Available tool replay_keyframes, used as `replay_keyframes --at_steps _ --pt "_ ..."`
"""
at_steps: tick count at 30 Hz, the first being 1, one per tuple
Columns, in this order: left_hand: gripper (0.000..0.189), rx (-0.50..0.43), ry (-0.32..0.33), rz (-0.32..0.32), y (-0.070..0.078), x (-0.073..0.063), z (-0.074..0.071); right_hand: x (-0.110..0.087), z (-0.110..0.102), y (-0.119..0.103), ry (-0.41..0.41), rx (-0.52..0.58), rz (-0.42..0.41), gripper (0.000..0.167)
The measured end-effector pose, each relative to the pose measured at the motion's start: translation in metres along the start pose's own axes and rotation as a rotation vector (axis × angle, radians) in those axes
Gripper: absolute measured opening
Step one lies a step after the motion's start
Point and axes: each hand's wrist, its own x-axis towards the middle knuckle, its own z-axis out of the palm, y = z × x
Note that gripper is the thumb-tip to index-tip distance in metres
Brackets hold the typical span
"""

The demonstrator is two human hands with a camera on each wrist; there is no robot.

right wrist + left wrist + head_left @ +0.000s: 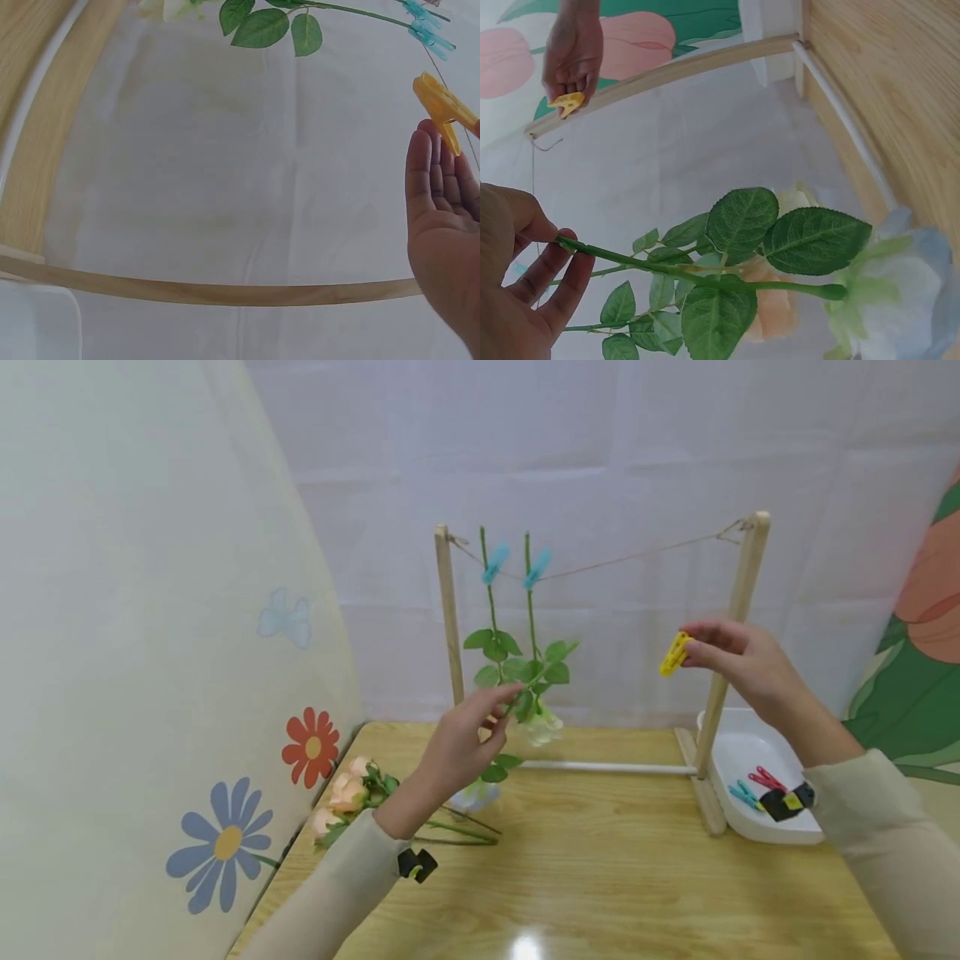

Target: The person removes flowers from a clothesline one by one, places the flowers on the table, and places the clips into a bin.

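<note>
My left hand [461, 739] pinches the green stem of an artificial rose between thumb and fingertips. The pale blue-white bloom [904, 300] of that rose hangs downward below broad green leaves [742, 221]. Over on the right, my right hand [746, 664] pinches a yellow clothespin [675, 653], held in the air in front of the rack's right post. Two more roses hang head-down from the twine [630, 558], each held by a blue clothespin [496, 564]. One has a creamy bloom [543, 727]; a peach bloom [772, 307] shows behind the leaves in the left wrist view.
A wooden rack with a left post [450, 610], a right post [738, 602] and a white lower bar [607, 768] stands on the table [600, 877]. Peach roses [348, 789] lie at the left. A white tray [780, 833] holds red and teal clothespins [744, 795].
</note>
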Motion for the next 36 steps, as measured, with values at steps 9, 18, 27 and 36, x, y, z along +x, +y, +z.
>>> replay_keyframes --at_steps 9,18,27,36 --pt "0.051 0.126 -0.027 0.15 -0.004 -0.013 -0.01 -0.011 -0.007 0.012 -0.049 -0.059 0.004 0.025" --pt "0.057 0.23 -0.072 0.25 -0.011 -0.025 -0.015 -0.022 -0.018 0.025 -0.066 0.031 0.034 0.022" --pt "0.068 0.328 -0.166 0.276 -0.012 -0.033 -0.02 -0.031 -0.026 0.033 -0.035 -0.007 0.05 0.023" --pt "0.068 0.397 -0.214 0.314 -0.017 -0.039 -0.022 -0.039 -0.034 0.037 -0.022 0.006 0.102 0.027"
